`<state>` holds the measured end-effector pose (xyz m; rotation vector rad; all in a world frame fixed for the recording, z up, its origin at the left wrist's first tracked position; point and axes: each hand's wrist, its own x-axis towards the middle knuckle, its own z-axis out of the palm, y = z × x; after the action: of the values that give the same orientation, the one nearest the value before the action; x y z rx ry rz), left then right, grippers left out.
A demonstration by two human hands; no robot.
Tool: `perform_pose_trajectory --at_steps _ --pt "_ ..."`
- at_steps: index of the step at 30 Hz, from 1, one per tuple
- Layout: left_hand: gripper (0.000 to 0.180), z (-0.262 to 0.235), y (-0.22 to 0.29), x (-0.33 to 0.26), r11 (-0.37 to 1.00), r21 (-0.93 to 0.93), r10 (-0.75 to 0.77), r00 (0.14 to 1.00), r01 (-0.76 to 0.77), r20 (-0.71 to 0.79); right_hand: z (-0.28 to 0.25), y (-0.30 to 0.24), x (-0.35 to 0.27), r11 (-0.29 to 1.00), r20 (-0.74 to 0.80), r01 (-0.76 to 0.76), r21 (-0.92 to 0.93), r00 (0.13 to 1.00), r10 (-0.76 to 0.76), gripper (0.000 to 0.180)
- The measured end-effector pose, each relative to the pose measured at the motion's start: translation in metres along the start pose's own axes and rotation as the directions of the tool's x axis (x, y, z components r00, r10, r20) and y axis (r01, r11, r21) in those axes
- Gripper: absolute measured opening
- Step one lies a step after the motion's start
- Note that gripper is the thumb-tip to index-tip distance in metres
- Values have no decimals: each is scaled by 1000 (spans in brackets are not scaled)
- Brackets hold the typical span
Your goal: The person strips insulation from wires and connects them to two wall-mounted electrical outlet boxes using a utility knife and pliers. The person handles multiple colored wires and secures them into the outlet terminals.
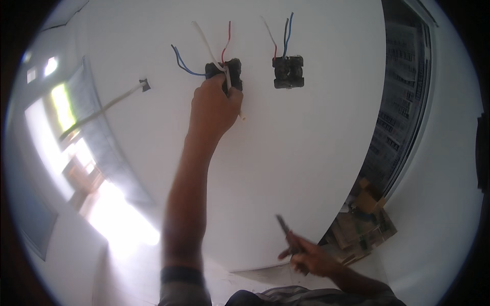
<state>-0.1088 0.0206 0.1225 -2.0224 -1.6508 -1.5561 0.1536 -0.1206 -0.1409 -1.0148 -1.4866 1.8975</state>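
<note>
My left hand is raised to a black wall box set in the white wall. Its fingers are closed round a white cable, whose cut end sticks out below the hand. From the same box spread blue wires, a red wire and a long white wire. Down at the lower right, apart from the wall box, my right hand grips a slim dark hand tool, pointing up and left. Blur hides the tool's exact kind.
A second black box with blue, dark and red-white wires sits to the right. On the left, a grey cable leaves a small wall hole. Cardboard pieces lie at the lower right below a dark window.
</note>
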Motion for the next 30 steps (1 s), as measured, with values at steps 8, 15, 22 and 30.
perform_pose_trajectory --at_steps 8,15,22,30 --pt "28 14 -8 -15 1000 20 22 985 -19 -168 -39 -198 -14 -58 304 426 -903 539 -786 53" --pt "26 27 -8 -19 999 18 44 971 -41 -234 -18 -312 32 -707 667 45 -706 379 -642 51" --pt "26 21 -8 -23 999 -31 -18 976 11 -219 -4 -343 52 -811 699 -109 -575 450 -556 50" --pt "19 20 -9 -25 998 -66 -13 969 -4 -247 9 -348 55 -765 632 -105 -636 498 -594 48"
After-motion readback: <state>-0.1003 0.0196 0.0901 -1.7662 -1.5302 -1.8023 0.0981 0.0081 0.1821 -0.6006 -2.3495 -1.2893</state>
